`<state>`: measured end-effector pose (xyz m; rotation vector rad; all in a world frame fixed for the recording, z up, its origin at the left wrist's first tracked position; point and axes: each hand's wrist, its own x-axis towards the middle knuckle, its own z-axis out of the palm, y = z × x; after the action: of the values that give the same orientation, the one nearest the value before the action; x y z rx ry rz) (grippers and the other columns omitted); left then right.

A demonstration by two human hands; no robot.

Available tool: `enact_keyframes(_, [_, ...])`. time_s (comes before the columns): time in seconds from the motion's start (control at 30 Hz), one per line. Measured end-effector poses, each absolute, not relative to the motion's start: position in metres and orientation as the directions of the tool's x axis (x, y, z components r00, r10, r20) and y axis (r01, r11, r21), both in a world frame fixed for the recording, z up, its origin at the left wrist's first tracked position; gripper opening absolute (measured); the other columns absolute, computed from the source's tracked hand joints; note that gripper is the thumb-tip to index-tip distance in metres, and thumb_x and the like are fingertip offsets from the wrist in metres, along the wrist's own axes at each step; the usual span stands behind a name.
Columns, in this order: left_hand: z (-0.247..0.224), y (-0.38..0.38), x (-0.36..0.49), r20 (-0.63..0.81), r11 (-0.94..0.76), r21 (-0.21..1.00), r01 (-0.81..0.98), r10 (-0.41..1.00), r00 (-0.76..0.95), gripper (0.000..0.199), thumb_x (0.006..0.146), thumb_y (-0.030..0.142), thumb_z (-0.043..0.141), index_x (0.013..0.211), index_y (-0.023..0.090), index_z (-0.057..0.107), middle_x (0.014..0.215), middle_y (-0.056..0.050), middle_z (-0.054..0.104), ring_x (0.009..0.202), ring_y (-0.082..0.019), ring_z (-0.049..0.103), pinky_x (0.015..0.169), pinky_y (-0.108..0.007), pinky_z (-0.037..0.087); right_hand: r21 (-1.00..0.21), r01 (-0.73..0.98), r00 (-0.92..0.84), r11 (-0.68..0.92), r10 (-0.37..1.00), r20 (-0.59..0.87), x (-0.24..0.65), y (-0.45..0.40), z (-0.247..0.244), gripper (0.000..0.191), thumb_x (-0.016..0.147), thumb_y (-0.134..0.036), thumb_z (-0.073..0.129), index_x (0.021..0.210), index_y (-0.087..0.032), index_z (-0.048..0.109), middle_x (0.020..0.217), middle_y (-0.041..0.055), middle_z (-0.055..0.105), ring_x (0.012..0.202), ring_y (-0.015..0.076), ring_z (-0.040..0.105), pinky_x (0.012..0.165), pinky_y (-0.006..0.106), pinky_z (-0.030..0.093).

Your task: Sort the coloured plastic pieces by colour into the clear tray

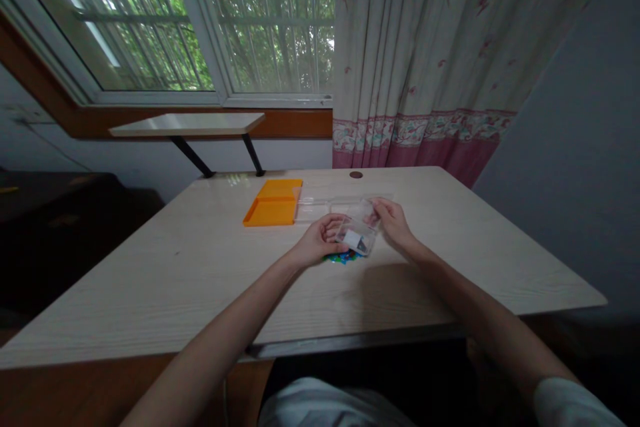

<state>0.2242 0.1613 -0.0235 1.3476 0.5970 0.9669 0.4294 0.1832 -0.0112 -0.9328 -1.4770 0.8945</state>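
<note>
My left hand (321, 240) is closed around the left side of a small clear plastic box (361, 233), its thumb along the near edge. Inside the box lie a white piece and a dark one, too small to name. With its fingertips, my right hand (393, 219) pinches the raised clear lid at the box's upper right. The box is tilted above the table. Under it, a small heap of blue and green pieces (344, 257) shows in part; my left hand and the box hide the rest.
An open orange case (273, 210) lies left of my hands. Clear plastic trays (313, 208) stand beside it, partly behind my hands. The wooden table (200, 293) carries a raised shelf (190, 123) at its back left. A curtain (400, 80) hangs behind.
</note>
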Motion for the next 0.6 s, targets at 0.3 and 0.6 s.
enact_keyframes(0.3, [-0.030, 0.166, 0.224, 0.247, -0.185, 0.963, -0.196, 0.899, 0.363, 0.062, 0.051, 0.017, 0.079, 0.105, 0.017, 0.047, 0.109, -0.010, 0.056, 0.087, -0.015, 0.059, 0.076, -0.028, 0.049, -0.912, 0.140, -0.214, 0.385, 0.911, 0.352, 0.439, 0.188, -0.005, 0.033, 0.067, -0.044, 0.065, 0.080, -0.013, 0.064, 0.072, 0.0044, 0.066, 0.056, 0.0104, 0.056, 0.053, 0.023, 0.046])
enact_keyframes(0.6, [-0.025, 0.169, 0.217, 0.304, -0.360, 0.892, 0.274, 0.926, 0.225, 0.025, 0.073, 0.028, 0.059, 0.093, 0.013, 0.059, 0.082, -0.005, 0.061, 0.067, -0.011, 0.054, 0.058, -0.022, 0.041, -0.811, 0.430, 0.164, 0.396, 0.849, 0.502, 0.543, 0.226, -0.003, 0.036, 0.072, -0.045, 0.056, 0.085, -0.012, 0.064, 0.081, 0.0101, 0.067, 0.068, 0.0158, 0.060, 0.061, 0.026, 0.046])
